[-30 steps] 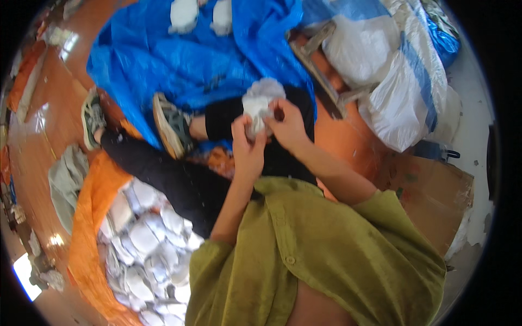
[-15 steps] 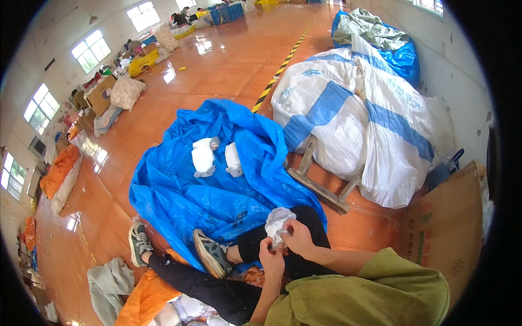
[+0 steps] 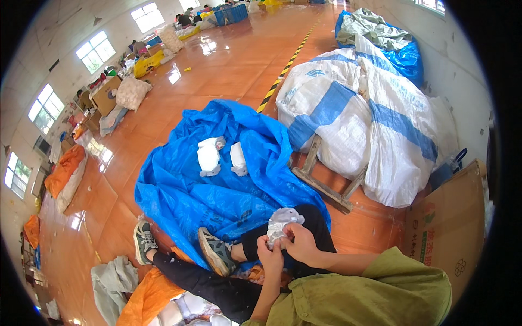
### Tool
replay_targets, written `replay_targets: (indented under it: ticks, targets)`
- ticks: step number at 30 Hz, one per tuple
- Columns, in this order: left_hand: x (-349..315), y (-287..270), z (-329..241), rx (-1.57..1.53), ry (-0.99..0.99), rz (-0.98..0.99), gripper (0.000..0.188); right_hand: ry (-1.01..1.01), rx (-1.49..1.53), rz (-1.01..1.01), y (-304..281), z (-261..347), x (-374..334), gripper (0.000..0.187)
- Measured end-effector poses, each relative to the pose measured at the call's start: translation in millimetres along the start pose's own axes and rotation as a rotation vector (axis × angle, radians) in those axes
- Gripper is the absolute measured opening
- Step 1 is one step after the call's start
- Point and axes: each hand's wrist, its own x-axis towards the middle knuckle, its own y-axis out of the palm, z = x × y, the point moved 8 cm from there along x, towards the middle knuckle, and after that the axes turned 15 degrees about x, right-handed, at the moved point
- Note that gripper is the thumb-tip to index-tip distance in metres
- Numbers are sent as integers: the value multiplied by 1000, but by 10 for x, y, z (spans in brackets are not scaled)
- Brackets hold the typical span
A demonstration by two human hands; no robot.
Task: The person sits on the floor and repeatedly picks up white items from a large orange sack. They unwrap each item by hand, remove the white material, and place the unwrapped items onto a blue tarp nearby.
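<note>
Above my lap I hold a small, crumpled white-and-grey fabric piece (image 3: 283,221), soft and rounded at its far end. Its near edge is pinched by the fingers of my left hand (image 3: 270,255). My right hand (image 3: 300,242) grips the same piece along its right side, close beside the left. Exactly what lies between the fingertips is hidden. Beyond my feet, two white bundles with grey ends, a left one (image 3: 209,157) and a right one (image 3: 238,159), lie on a spread blue plastic sack (image 3: 185,190).
Large white-and-blue woven sacks (image 3: 337,108) bulge at the right, behind a wooden stool frame (image 3: 323,190) on its side. A cardboard box (image 3: 448,217) stands near my right arm. An orange sack (image 3: 144,299) with white pieces lies at lower left. People work far off.
The fabric piece has turned and spread slightly, and my right-hand fingers have shifted on it. The whole view has moved a little; the bundles on the blue sack lie as before.
</note>
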Motion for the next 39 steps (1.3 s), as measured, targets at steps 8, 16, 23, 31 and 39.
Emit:
replay_targets:
  ticks: [8, 16, 23, 31, 39]
  targets:
    - [-55, -85, 106, 153, -43, -146, 23, 38, -64, 76, 142, -212, -115, 21]
    - [-40, -201, 304, -752, -387, 274, 19, -414, -232, 334, -60, 542, 323, 50]
    - [-93, -122, -6, -762, -251, 498, 25, 470, 763, 856, 96, -295, 333, 58]
    - [-18, -232, -113, -50, -84, 70, 21, 164, 262, 342, 60, 58, 133, 37]
    - [69, -204, -91, 245, 4, -234, 21, -3, -105, 183, 141, 216, -90, 34]
